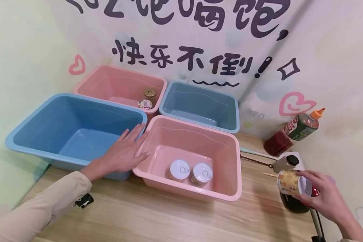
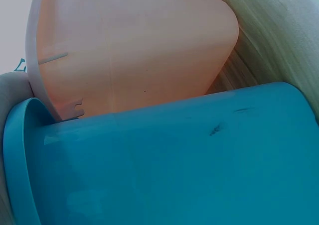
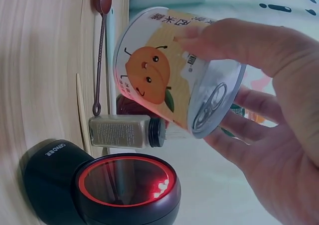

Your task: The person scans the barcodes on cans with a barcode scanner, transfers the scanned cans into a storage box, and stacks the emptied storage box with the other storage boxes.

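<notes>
head: left hand point(image 1: 125, 153) flat on blue tub point(image 1: 33, 122) rim | right hand point(image 1: 322, 195) grasps can point(image 1: 290, 182) | right wrist: red-lit scanner point(image 3: 127, 187) below can point(image 3: 169, 70)

The left hand point(image 1: 125, 153) lies flat with fingers straight, while the right hand point(image 1: 323, 195) has fingers curled in a grip.

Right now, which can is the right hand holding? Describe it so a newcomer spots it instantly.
Look right of the near pink bin, at the table's edge. The can sits in the right hand above a black scanner. It alone shows an orange cartoon face; the other cans lie in bins.
</notes>
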`<state>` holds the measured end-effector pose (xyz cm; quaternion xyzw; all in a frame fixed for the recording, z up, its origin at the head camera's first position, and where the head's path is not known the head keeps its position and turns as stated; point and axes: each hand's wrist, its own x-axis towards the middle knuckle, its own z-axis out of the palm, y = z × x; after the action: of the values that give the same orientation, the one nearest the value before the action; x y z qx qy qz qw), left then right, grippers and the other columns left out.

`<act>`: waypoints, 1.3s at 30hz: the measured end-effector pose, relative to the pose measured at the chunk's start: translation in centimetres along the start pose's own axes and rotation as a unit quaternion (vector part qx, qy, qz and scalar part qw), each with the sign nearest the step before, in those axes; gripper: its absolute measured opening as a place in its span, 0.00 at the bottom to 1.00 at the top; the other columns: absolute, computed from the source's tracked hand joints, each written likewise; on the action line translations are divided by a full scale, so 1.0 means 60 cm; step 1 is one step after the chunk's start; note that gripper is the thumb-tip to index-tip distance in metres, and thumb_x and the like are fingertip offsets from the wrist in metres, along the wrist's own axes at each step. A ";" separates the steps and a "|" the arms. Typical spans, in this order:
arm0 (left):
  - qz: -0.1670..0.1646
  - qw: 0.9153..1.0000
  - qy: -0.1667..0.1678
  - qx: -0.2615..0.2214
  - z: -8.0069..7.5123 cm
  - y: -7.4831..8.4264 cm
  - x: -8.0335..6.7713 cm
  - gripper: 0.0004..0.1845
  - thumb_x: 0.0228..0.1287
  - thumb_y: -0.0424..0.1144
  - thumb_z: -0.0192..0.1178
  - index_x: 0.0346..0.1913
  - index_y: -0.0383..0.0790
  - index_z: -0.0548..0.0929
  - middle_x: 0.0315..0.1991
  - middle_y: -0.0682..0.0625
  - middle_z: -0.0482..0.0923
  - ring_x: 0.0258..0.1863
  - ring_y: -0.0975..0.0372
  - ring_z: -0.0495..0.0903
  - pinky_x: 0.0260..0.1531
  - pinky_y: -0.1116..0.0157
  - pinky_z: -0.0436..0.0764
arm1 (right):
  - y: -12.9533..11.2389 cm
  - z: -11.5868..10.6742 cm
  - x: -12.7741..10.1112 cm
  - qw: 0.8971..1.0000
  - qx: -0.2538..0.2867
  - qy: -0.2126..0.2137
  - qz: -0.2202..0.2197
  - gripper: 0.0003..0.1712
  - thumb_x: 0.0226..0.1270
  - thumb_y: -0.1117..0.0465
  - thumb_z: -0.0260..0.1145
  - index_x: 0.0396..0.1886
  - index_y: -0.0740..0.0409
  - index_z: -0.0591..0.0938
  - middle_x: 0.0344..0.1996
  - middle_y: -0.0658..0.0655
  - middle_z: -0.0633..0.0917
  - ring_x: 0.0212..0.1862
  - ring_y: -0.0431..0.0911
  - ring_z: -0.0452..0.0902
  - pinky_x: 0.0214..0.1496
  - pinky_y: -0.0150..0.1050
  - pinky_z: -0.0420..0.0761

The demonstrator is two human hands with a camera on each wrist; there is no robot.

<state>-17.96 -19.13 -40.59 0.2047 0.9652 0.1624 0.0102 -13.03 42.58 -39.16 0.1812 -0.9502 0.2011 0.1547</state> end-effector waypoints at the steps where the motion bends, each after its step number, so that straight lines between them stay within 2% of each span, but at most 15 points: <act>1: 0.000 1.000 -0.001 0.000 0.000 0.000 0.000 0.41 0.72 0.55 0.53 0.78 0.34 0.56 0.81 0.37 0.42 0.81 0.43 0.42 0.76 0.39 0.46 | 0.001 0.001 -0.001 1.000 0.002 0.000 0.000 0.43 0.21 0.73 0.86 0.50 0.63 0.84 0.54 0.24 0.68 0.49 0.22 0.59 0.35 0.17 0.66; 3: 0.000 1.000 -0.003 0.000 -0.001 0.001 0.000 0.41 0.72 0.55 0.53 0.78 0.34 0.56 0.81 0.37 0.42 0.81 0.43 0.42 0.76 0.40 0.45 | 0.002 0.002 -0.003 1.000 0.013 -0.001 0.003 0.43 0.22 0.74 0.85 0.50 0.64 0.83 0.53 0.20 0.67 0.48 0.21 0.61 0.33 0.16 0.69; 6: 0.000 1.000 -0.002 0.000 -0.002 0.002 0.000 0.41 0.72 0.55 0.53 0.78 0.34 0.56 0.81 0.37 0.42 0.81 0.43 0.42 0.76 0.40 0.45 | 0.005 0.004 -0.004 1.000 0.024 0.001 0.003 0.43 0.22 0.75 0.85 0.50 0.65 0.83 0.53 0.22 0.68 0.47 0.21 0.62 0.32 0.15 0.71; 8: -0.001 1.000 -0.002 -0.001 -0.002 0.003 0.000 0.41 0.72 0.55 0.53 0.78 0.34 0.56 0.81 0.37 0.42 0.81 0.43 0.42 0.76 0.40 0.46 | 0.006 0.004 -0.003 1.000 0.019 0.002 0.007 0.43 0.22 0.74 0.85 0.50 0.65 0.83 0.53 0.30 0.73 0.48 0.21 0.61 0.33 0.16 0.68; 11: -0.002 1.000 -0.003 -0.002 -0.002 0.003 -0.001 0.40 0.72 0.55 0.53 0.78 0.34 0.56 0.81 0.37 0.42 0.81 0.43 0.42 0.76 0.40 0.46 | 0.006 0.002 0.000 1.000 -0.007 0.002 0.022 0.42 0.21 0.72 0.86 0.49 0.64 0.83 0.50 0.49 0.79 0.49 0.20 0.55 0.37 0.23 0.64; 14: -0.004 1.000 -0.003 -0.002 -0.002 0.004 -0.002 0.41 0.72 0.55 0.52 0.78 0.34 0.56 0.81 0.37 0.42 0.81 0.43 0.42 0.76 0.40 0.45 | 0.003 -0.002 0.006 1.000 -0.014 0.000 0.028 0.41 0.22 0.71 0.86 0.48 0.63 0.83 0.48 0.61 0.78 0.49 0.19 0.55 0.38 0.24 0.63; 17: -0.004 1.000 -0.002 -0.002 -0.001 0.003 -0.002 0.41 0.72 0.55 0.53 0.78 0.35 0.56 0.81 0.38 0.42 0.81 0.43 0.42 0.77 0.40 0.45 | -0.002 -0.009 0.016 1.000 0.001 -0.008 0.030 0.40 0.26 0.72 0.86 0.49 0.64 0.83 0.49 0.57 0.76 0.45 0.16 0.59 0.33 0.17 0.68; 21: -0.002 1.000 0.001 -0.001 -0.001 0.004 -0.003 0.41 0.72 0.55 0.53 0.78 0.35 0.56 0.81 0.38 0.42 0.81 0.43 0.42 0.77 0.40 0.45 | -0.012 -0.022 0.039 0.999 0.001 -0.020 0.030 0.40 0.29 0.71 0.86 0.51 0.63 0.82 0.49 0.54 0.75 0.45 0.14 0.60 0.32 0.16 0.70; 24: -0.002 1.000 0.002 0.000 -0.001 0.005 -0.002 0.40 0.72 0.55 0.53 0.77 0.34 0.57 0.81 0.37 0.43 0.80 0.43 0.43 0.76 0.40 0.46 | -0.023 -0.034 0.063 0.999 -0.004 -0.027 0.030 0.40 0.30 0.70 0.86 0.52 0.63 0.82 0.50 0.57 0.75 0.45 0.21 0.68 0.33 0.17 0.70; 28: -0.004 1.000 0.004 -0.001 0.000 0.007 -0.002 0.40 0.72 0.54 0.54 0.77 0.33 0.57 0.81 0.37 0.43 0.80 0.42 0.44 0.76 0.39 0.46 | -0.040 -0.049 0.101 0.999 -0.005 -0.036 0.019 0.40 0.32 0.68 0.86 0.53 0.63 0.82 0.50 0.62 0.76 0.43 0.24 0.69 0.34 0.16 0.69; 30: -0.003 1.000 0.005 -0.001 0.001 0.008 -0.002 0.40 0.72 0.54 0.54 0.77 0.33 0.57 0.81 0.37 0.43 0.80 0.43 0.43 0.76 0.39 0.46 | -0.047 -0.055 0.122 0.999 0.001 -0.042 0.006 0.40 0.33 0.69 0.86 0.54 0.64 0.82 0.50 0.64 0.76 0.44 0.21 0.67 0.36 0.14 0.69; 31: -0.003 1.000 0.005 0.000 0.001 0.008 -0.001 0.40 0.72 0.54 0.53 0.77 0.34 0.57 0.81 0.37 0.43 0.80 0.43 0.43 0.76 0.39 0.46 | -0.050 -0.057 0.132 0.999 0.004 -0.045 0.001 0.40 0.34 0.68 0.86 0.55 0.64 0.82 0.50 0.64 0.76 0.43 0.17 0.62 0.38 0.13 0.68; 34: -0.003 1.000 0.006 0.002 0.001 0.008 -0.001 0.40 0.72 0.55 0.53 0.77 0.34 0.57 0.81 0.37 0.43 0.80 0.43 0.43 0.76 0.39 0.46 | -0.065 -0.063 0.168 0.998 0.023 -0.057 -0.015 0.40 0.36 0.69 0.85 0.56 0.65 0.81 0.50 0.63 0.77 0.44 0.16 0.63 0.38 0.14 0.70; 36: -0.004 1.000 0.005 0.001 0.000 0.008 -0.001 0.40 0.72 0.55 0.53 0.77 0.34 0.57 0.81 0.37 0.43 0.81 0.43 0.43 0.76 0.39 0.46 | -0.080 -0.065 0.194 0.997 0.021 -0.065 -0.020 0.40 0.38 0.68 0.85 0.57 0.64 0.81 0.49 0.61 0.77 0.42 0.18 0.66 0.36 0.18 0.71; 39: -0.005 1.000 0.002 0.001 -0.002 0.009 -0.002 0.40 0.72 0.55 0.53 0.77 0.34 0.57 0.81 0.37 0.42 0.81 0.43 0.42 0.76 0.39 0.46 | -0.105 -0.066 0.235 0.997 0.009 -0.079 -0.012 0.40 0.40 0.65 0.84 0.59 0.62 0.81 0.52 0.63 0.78 0.42 0.35 0.77 0.32 0.25 0.72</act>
<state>-17.66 -18.71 -40.33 0.1991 0.9665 0.1621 0.0090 -22.10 34.97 -28.51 0.2094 -0.9553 0.1925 0.0802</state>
